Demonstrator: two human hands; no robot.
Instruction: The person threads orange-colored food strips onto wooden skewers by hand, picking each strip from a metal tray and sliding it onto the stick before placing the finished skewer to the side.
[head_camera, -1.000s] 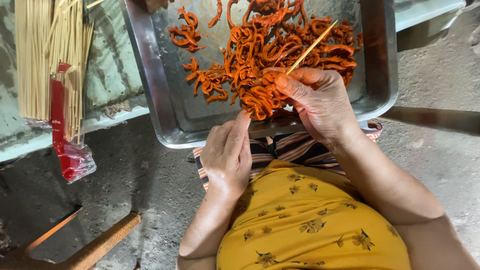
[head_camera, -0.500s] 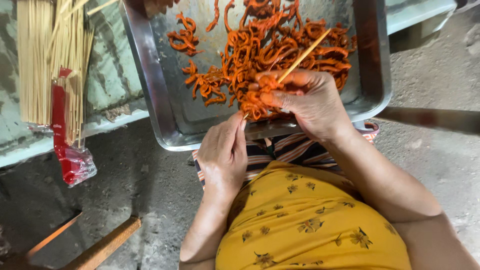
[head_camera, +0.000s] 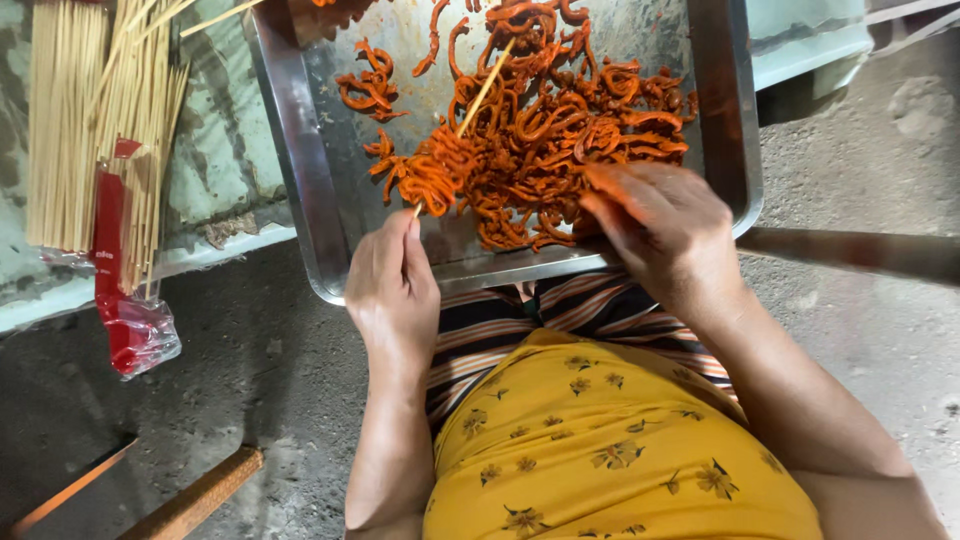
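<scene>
Head view, looking straight down. Left hand (head_camera: 392, 285) is closed in a pinch on the near end of a thin wooden skewer (head_camera: 478, 98); fingertips meet just at the near rim of the tray. Skewer runs up and to the right, away from the person, tilted across the tray. A bunch of orange strips (head_camera: 432, 172) is threaded on its lower part, bunched just above the pinching fingers; the far end of the stick is bare.

Right hand (head_camera: 660, 225) sits right of the left one, over the near right part of the tray. Fingers are curled and coated in orange sauce, tips resting on the heap of orange strips (head_camera: 560, 130); whether they grip a piece, I cannot tell.

Metal tray (head_camera: 290, 170) is rectangular with raised walls, its near rim over the person's lap. Heap fills its middle and right; a few loose strips lie at far left, bare metal smeared with sauce between.

Left of the tray, on a pale green counter (head_camera: 215, 180), lies a bundle of bare skewers (head_camera: 75, 120), partly in a clear bag with a red band (head_camera: 115, 290). Bag's near end hangs over the counter edge. Grey floor (head_camera: 860, 340) below. Person wears a yellow flowered top (head_camera: 610, 450).
</scene>
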